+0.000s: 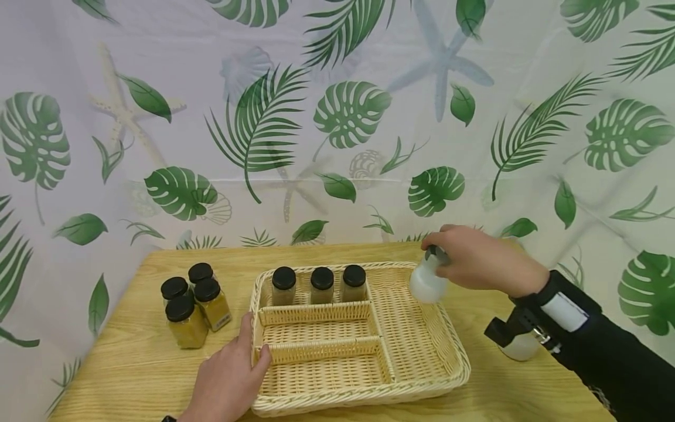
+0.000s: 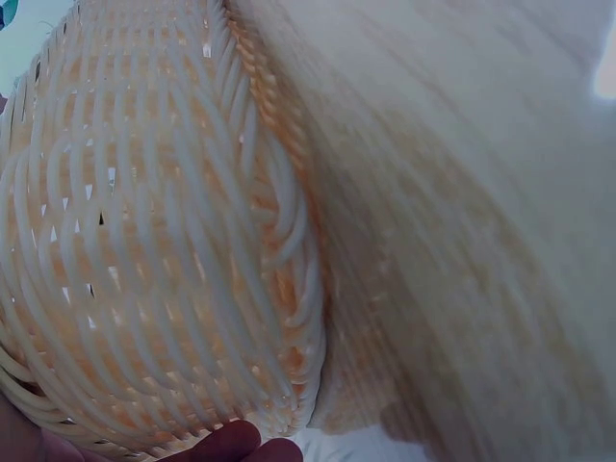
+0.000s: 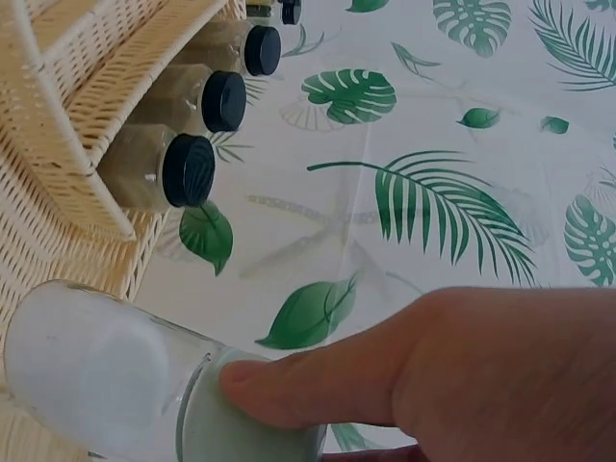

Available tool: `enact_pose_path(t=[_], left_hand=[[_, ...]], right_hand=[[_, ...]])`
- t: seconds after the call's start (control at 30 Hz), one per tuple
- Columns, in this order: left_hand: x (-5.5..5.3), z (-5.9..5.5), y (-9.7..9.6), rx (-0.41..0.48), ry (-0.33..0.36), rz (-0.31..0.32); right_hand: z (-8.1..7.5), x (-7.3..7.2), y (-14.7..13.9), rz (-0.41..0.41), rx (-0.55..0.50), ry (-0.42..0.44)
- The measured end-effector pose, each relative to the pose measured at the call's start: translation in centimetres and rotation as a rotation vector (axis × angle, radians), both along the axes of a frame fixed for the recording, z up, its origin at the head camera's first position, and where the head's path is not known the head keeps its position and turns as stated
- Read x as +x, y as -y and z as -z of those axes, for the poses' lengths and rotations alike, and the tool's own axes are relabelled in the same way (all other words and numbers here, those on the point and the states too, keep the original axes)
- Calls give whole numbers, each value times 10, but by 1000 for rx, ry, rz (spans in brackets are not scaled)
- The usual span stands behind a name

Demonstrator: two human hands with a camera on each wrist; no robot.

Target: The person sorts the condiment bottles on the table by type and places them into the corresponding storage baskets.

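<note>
A divided wicker basket [image 1: 358, 401] sits on the wooden table. My left hand [image 1: 227, 375] grips its left side, thumb over the rim; fingertips [image 2: 231, 443] show beneath the basket's weave in the left wrist view. Over the back of the long right compartment, my right hand [image 1: 480, 261] holds a glass jar [image 1: 426, 284] by its lid. The jar is tilted, with white contents; its lid [image 3: 245, 409] looks pale green in the right wrist view. Whether its base touches the basket I cannot tell. Three black-lidded spice jars [image 1: 321, 285] stand in a row in the back left compartment.
Left of the basket, several black-lidded jars [image 1: 188, 331] with yellowish contents stand grouped on the table [image 1: 121, 369]. A whitish container [image 1: 521, 347] stands at the right, partly hidden by my right wrist. A leaf-patterned cloth [image 1: 337, 176] hangs behind the table.
</note>
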State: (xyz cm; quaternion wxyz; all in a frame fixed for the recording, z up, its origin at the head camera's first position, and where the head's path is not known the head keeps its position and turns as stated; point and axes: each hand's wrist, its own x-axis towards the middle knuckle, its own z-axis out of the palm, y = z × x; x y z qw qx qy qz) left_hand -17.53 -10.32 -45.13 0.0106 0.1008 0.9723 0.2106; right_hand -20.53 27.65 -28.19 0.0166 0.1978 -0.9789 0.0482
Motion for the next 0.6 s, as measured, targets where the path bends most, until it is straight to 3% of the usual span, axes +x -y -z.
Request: enact_pose_path(t=[0.3,0.6], left_hand=[[1,-1,1,1,9,0],[-1,0,1,-3,11,-3]], right_hand=[[19,-17,18,-4,16,38],[45,-30,27,-78,17,53]])
